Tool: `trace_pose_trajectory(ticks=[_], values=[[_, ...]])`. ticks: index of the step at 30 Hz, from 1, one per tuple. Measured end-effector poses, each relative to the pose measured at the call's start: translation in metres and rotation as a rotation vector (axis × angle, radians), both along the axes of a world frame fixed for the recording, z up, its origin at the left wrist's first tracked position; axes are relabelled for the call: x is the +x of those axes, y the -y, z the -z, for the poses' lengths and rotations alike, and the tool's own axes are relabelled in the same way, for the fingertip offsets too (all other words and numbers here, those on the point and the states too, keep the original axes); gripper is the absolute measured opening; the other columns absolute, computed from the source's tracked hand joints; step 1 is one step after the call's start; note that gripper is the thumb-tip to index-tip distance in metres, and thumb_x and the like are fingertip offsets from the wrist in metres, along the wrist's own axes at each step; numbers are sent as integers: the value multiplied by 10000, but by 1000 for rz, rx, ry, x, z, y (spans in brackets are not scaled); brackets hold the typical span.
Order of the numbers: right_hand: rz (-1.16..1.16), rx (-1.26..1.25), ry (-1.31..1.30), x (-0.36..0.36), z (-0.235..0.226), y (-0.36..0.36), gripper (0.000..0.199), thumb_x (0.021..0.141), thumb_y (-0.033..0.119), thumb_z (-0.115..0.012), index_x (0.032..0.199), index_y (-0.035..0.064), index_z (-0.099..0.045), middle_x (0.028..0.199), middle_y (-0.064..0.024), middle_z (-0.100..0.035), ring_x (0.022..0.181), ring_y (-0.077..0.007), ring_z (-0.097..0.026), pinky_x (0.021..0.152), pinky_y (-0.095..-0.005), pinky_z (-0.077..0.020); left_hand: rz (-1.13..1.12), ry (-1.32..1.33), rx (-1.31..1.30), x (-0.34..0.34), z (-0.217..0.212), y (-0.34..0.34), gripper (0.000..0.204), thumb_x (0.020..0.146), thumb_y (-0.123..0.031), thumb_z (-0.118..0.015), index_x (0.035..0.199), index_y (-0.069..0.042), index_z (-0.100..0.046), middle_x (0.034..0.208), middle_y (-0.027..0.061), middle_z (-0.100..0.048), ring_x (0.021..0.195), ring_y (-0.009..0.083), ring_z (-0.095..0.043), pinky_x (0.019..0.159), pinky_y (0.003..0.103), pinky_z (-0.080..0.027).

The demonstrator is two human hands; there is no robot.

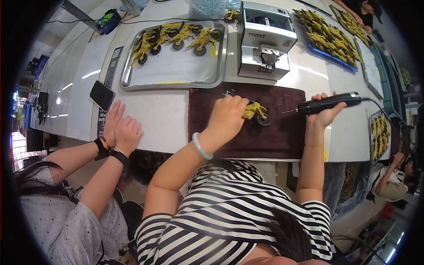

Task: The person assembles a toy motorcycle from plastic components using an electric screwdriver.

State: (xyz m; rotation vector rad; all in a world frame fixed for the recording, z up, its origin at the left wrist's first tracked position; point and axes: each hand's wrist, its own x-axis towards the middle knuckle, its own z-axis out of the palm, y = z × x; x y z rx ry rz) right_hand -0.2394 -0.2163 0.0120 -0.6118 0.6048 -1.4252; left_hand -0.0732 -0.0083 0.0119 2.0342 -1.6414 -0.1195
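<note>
My left hand [227,115] clamped a yellow toy motorcycle [256,111] on the brown mat [282,132]; my right hand [326,111] gripped an electric screwdriver [329,103].

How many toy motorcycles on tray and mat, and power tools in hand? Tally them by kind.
Yellow toy motorcycles on steel tray: 4
Toy motorcycle on brown mat, under left hand: 1
Electric screwdriver in right hand: 1
Total: 6
</note>
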Motion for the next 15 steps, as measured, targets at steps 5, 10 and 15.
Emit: trace_pose_trajectory(ticks=[5, 10, 15], values=[[-93, -80, -171, -21, 41, 42, 497, 851, 592, -359, 1058, 141, -392, 661, -64, -481, 555, -157, -459, 555, -265, -430, 60, -364, -12, 38, -57, -94, 358, 608, -47, -563, 966, -45, -564, 902, 96, -567, 829, 278, -511, 756, 351, -415], [45, -183, -195, -53, 14, 47, 638, 792, 683, -350, 1112, 136, -422, 722, -79, -458, 617, -175, -436, 628, -311, -420, -114, -544, 319, 49, -76, -236, 392, 547, -32, -595, 938, -15, -606, 875, 99, -560, 846, 267, -510, 783, 332, -400], [-149, -67, -289, -13, 15, 4, 632, 843, 625, -323, 1162, 86, -404, 740, -77, -450, 640, -181, -437, 654, -322, -407, -619, -501, 630, 18, -9, -304, 375, 572, -21, -688, 939, -15, -613, 913, 111, -569, 908, 287, -515, 817, 339, -407]])
